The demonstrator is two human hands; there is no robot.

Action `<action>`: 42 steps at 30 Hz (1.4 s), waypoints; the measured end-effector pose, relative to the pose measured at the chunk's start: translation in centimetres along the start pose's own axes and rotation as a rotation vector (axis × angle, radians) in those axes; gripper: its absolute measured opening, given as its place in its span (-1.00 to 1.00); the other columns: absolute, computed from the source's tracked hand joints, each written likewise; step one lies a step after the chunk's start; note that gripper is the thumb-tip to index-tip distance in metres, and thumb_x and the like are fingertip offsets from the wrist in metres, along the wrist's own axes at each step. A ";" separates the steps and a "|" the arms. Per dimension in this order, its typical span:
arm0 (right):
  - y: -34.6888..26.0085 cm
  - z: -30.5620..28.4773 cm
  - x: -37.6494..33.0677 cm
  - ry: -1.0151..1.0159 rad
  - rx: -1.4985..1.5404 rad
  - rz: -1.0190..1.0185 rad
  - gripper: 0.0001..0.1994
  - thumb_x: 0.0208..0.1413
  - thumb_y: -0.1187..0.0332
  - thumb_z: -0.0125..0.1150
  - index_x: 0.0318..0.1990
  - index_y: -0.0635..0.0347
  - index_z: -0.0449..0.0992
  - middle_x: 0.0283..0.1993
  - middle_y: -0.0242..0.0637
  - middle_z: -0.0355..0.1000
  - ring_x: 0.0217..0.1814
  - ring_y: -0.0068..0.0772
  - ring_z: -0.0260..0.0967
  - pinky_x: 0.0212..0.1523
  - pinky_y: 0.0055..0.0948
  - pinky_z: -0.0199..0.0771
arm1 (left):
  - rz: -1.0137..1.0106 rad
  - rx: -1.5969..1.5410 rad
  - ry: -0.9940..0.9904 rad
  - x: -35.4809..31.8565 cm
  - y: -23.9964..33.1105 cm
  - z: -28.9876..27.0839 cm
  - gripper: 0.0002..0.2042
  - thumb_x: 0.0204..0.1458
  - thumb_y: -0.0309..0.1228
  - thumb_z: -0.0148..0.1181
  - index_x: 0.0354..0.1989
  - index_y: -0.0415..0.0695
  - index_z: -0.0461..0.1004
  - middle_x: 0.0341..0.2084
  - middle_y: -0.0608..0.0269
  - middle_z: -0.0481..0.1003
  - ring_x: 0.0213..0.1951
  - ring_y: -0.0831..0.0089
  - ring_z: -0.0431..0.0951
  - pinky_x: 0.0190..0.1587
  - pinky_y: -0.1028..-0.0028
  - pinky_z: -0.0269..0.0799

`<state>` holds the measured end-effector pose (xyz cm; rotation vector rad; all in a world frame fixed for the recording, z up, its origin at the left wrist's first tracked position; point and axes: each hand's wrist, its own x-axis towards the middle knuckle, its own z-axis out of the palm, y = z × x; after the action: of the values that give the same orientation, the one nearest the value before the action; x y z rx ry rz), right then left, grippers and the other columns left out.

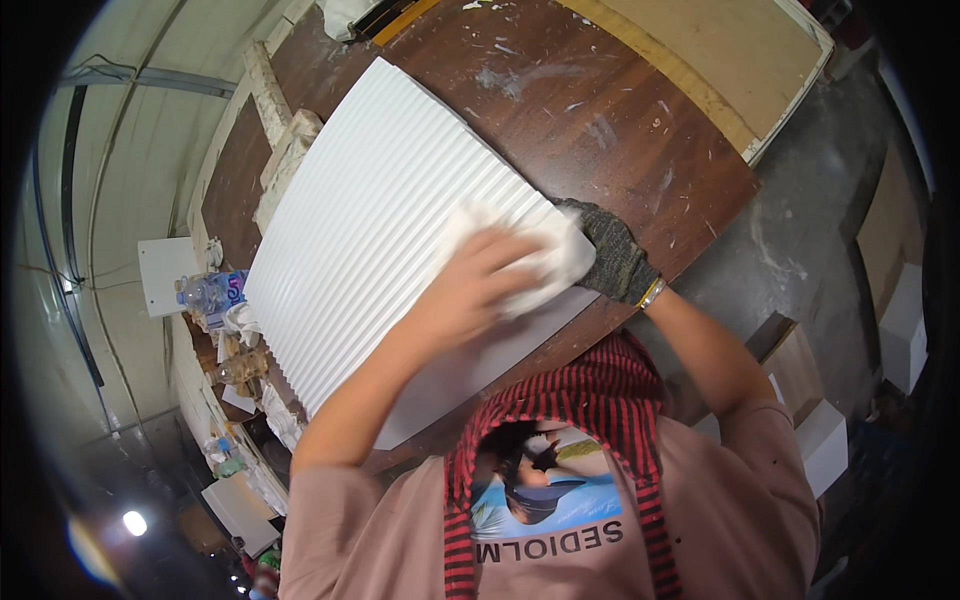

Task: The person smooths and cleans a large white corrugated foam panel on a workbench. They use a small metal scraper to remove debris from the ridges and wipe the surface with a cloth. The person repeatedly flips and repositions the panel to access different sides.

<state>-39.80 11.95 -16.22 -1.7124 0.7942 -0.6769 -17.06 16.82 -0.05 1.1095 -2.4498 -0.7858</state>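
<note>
A large white ribbed panel lies at a slant on the brown table. My bare left hand presses a crumpled white cloth onto the ribs near the panel's right corner; hand and cloth are blurred by motion. My right hand, in a dark grey knit glove with a yellow cuff, grips the panel at that corner, its fingers partly hidden by the edge. Along the panel's near side runs a smooth white surface; I cannot tell whether it belongs to the same piece.
Left of the panel stand a plastic bottle with a blue and purple label and crumpled white scraps. A pale board with a raised edge lies at the far right. White box-like pieces rest on the grey floor at right.
</note>
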 end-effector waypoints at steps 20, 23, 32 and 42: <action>-1.2 -1.2 -0.5 0.146 -0.260 -0.198 -0.06 -0.19 -0.19 0.52 0.30 0.21 0.36 0.20 0.04 0.43 0.28 0.07 0.35 0.34 -0.10 0.27 | -0.257 0.296 0.287 -9.0 0.5 -0.2 -0.70 -0.11 -0.49 0.24 -0.13 -0.03 0.64 -0.05 0.03 0.49 0.02 -0.02 0.44 0.19 -0.01 0.22; -1.5 -1.5 -0.3 0.118 -0.264 -0.187 -0.05 -0.18 -0.19 0.51 0.31 0.21 0.35 0.21 0.03 0.42 0.28 0.06 0.34 0.33 -0.09 0.28 | -0.536 0.217 0.297 -14.2 3.1 0.4 -0.61 -0.16 -0.50 0.20 -0.07 -0.06 0.63 -0.02 -0.02 0.43 0.10 -0.03 0.38 0.23 0.03 0.18; -1.8 -1.0 -0.4 0.172 -0.236 -0.171 -0.10 -0.16 -0.23 0.49 0.24 0.22 0.38 0.16 0.02 0.42 0.21 0.10 0.35 0.26 -0.05 0.32 | -0.066 0.272 0.322 7.7 -0.1 3.1 -0.59 -0.19 -0.54 0.30 -0.08 0.09 0.64 -0.01 0.23 0.50 -0.02 0.16 0.45 0.02 0.19 0.32; -1.8 -1.4 -0.3 0.138 -0.241 -0.170 -0.08 -0.22 -0.14 0.56 0.27 0.21 0.38 0.20 0.04 0.43 0.25 0.07 0.36 0.29 -0.07 0.33 | -0.503 0.307 0.430 -13.0 -4.0 -2.0 -0.61 -0.32 -0.48 0.14 -0.23 -0.08 0.72 -0.02 0.05 0.56 0.08 0.07 0.51 0.28 0.11 0.24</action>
<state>-40.75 11.69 -14.15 -1.9843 0.8601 -0.8506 -5.42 23.92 -1.94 1.8333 -1.9848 -0.2456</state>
